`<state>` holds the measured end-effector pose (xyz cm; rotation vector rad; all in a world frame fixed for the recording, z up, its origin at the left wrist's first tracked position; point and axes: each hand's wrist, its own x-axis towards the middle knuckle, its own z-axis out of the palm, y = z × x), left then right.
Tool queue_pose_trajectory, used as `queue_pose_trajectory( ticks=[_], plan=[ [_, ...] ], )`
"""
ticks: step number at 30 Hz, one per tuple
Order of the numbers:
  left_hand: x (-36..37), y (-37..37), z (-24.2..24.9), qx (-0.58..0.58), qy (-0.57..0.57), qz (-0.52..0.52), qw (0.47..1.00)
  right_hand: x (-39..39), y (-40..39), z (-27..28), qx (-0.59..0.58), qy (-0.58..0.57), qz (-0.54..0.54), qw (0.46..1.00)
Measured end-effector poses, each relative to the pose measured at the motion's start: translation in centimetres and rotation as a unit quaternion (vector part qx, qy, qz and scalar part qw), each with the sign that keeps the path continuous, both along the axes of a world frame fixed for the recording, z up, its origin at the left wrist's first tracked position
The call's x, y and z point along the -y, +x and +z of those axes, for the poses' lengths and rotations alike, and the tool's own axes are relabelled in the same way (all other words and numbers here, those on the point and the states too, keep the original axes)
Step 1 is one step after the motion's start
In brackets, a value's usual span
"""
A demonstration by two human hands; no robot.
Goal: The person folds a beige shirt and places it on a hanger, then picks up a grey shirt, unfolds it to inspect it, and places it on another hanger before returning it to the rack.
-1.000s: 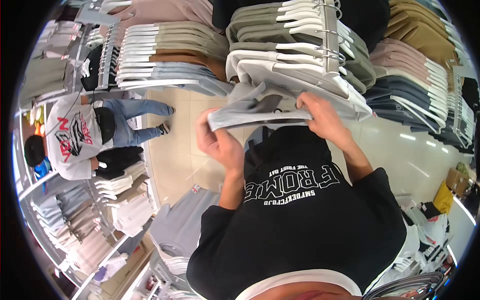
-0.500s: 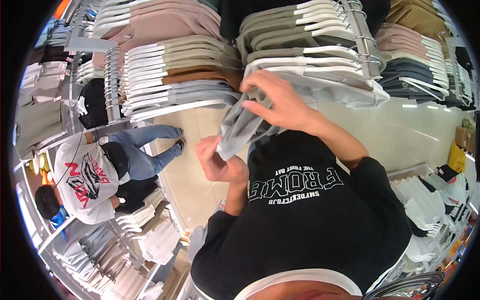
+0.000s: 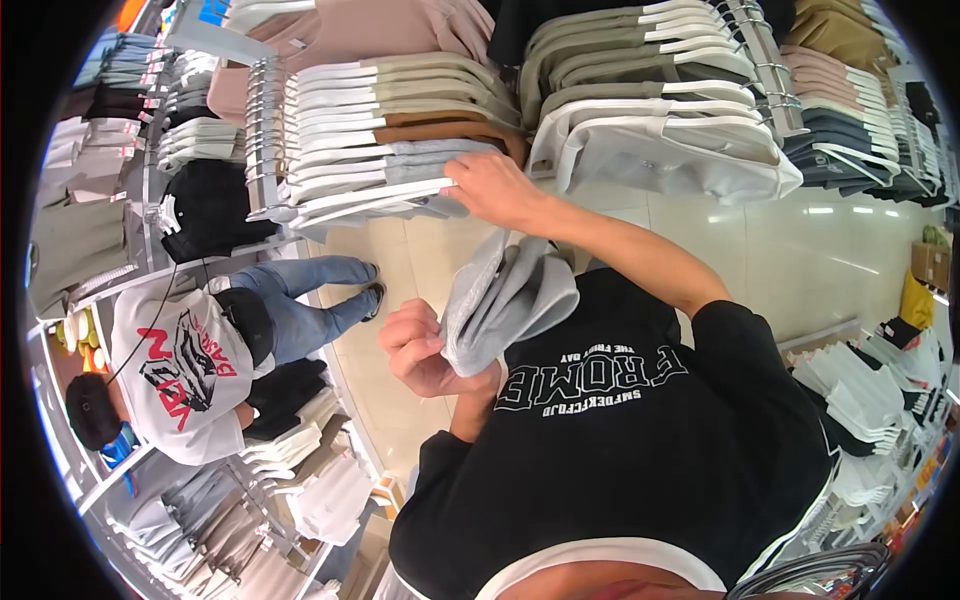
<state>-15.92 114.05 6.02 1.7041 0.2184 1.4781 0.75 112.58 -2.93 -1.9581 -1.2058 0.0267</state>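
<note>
My left hand (image 3: 420,350) is closed on the lower edge of a folded, bunched light-grey garment (image 3: 515,300), held in front of my chest. The cloth hangs in loose folds toward the right. Reaching up and across, my right hand (image 3: 495,190) pinches the end of a white hanger (image 3: 385,193), the nearest one on the left rack. Grey, brown and olive shirts (image 3: 440,105) hang close behind that hanger. The right fingertips are partly hidden against it.
A light-grey shirt (image 3: 680,155) hangs at the front of the right rack. On the left, a person in a white printed shirt (image 3: 180,360) stands by the shelves. Pale floor tiles (image 3: 410,260) lie below, and white garments (image 3: 850,400) hang at right.
My right hand has left the grey garment and moved up and left to the white hanger. The garment now hangs from my left hand alone, slightly lower. The view has shifted a little.
</note>
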Motion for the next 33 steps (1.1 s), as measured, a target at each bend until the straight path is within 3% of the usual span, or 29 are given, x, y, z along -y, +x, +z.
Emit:
queue_pose_trajectory(
  ticks=[2,5,8,12,19,22,23,25,27,29,33],
  plan=[
    [-0.1,-0.6,0.1,-0.019,0.001,-0.007,1.0,0.7,0.4,0.7,-0.033,0.019,0.02,0.999],
    [0.1,-0.2,0.3,-0.035,-0.042,-0.064,0.996,2.4,2.2,3.2,0.015,0.072,0.004,0.997],
    [0.1,0.0,0.6,-0.107,-0.043,-0.081,0.99,4.5,3.4,6.4,0.034,0.027,0.041,0.998],
    [0.7,0.2,0.3,-0.12,-0.073,-0.098,0.985,5.6,3.0,8.6,0.093,0.03,0.055,0.994],
    [3.2,0.4,1.4,-0.097,-0.087,-0.104,0.986,6.8,3.9,12.8,0.036,0.137,0.018,0.99],
    [3.1,0.9,2.0,-0.098,-0.059,-0.076,0.991,12.5,5.3,15.4,0.023,0.105,-0.006,0.994],
    [3.0,1.3,2.2,-0.09,-0.055,-0.074,0.992,15.4,5.2,16.9,-0.069,0.052,-0.016,0.996],
    [2.0,1.6,2.3,-0.142,-0.03,-0.083,0.986,20.9,5.6,17.2,-0.005,0.062,-0.033,0.998],
    [1.6,2.3,2.8,-0.194,-0.038,-0.107,0.974,25.9,4.4,16.8,-0.034,0.139,-0.094,0.985],
    [1.0,3.6,2.3,-0.236,-0.053,-0.108,0.964,31.1,2.7,17.7,-0.042,0.065,-0.175,0.982],
    [-0.2,6.6,0.1,-0.292,-0.081,-0.126,0.945,39.5,-1.4,16.5,-0.064,0.047,-0.313,0.946]
  ],
)
